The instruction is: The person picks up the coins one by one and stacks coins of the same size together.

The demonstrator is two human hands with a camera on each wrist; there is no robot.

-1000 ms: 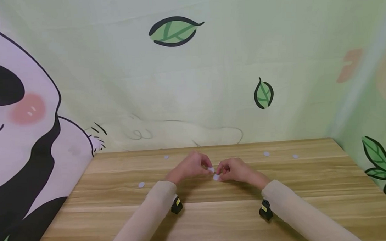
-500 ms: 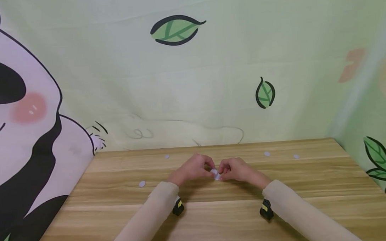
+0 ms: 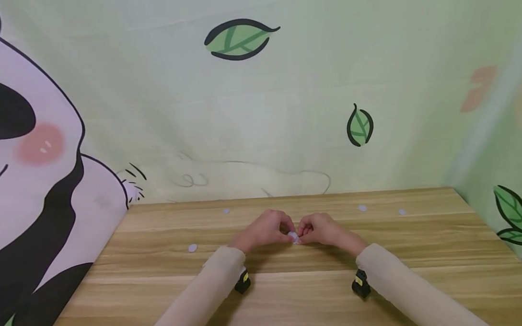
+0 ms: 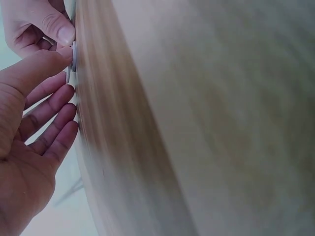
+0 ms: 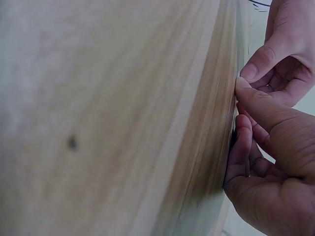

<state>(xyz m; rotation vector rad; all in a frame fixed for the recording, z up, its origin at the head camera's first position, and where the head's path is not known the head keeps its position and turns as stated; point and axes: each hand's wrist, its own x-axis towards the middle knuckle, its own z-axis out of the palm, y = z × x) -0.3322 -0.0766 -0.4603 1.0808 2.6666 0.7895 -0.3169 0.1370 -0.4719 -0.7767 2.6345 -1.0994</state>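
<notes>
Over the middle of the table, my left hand [image 3: 267, 228] pinches a small white round disc [image 3: 293, 235] between thumb and fingers. Fingertip to fingertip with it, my right hand [image 3: 323, 229] pinches a second white disc, mostly hidden behind the first and the fingers. In the left wrist view the discs show edge-on: one thin disc [image 4: 74, 56] lies at the left thumb tip, close to the tabletop. The right wrist view has the right hand [image 5: 280, 152] low beside the wood, its thumb tip meeting the left hand's thumb [image 5: 251, 72]; fingers cover the discs there.
Several more white discs lie apart on the wooden table [image 3: 300, 296]: one at left [image 3: 192, 248], one at the back left [image 3: 226, 210], and two at the back right, a nearer-centre disc [image 3: 363, 208] and an outer disc [image 3: 402, 212]. A printed cloth [image 3: 259, 110] hangs behind.
My left hand has moved right, bringing its disc from beside the right hand's disc to overlap it. The right hand has stayed nearly in place; the head view has shifted slightly.
</notes>
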